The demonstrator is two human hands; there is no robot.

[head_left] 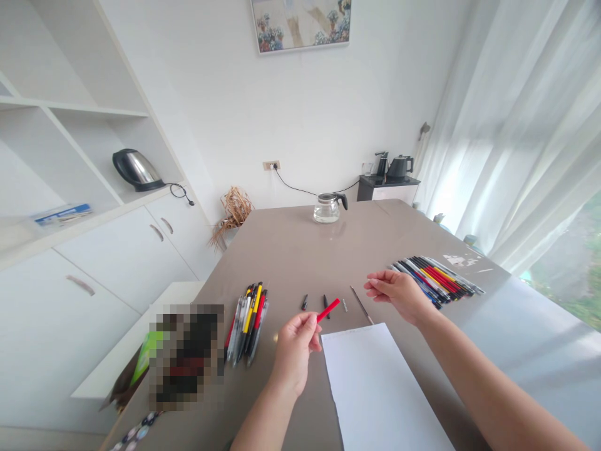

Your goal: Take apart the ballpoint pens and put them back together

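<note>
My left hand (295, 344) is raised over the grey table (291, 250), fingers closed on a short red pen barrel (327, 309) that points up and right. My right hand (397, 291) hovers to the right with its fingers loosely curled and apart, holding nothing. Between the hands lie small pen parts: two black pieces (305, 302) (325, 303), a tiny spring (344, 305) and a thin refill (361, 304). A white sheet of paper (375, 382) lies just below the hands.
A pile of assembled pens (247, 321) lies left of my left hand, and a row of pens (436, 275) lies right of my right hand. A glass pot (327, 207) stands at the far edge. A kettle (134, 169) sits on the left shelf.
</note>
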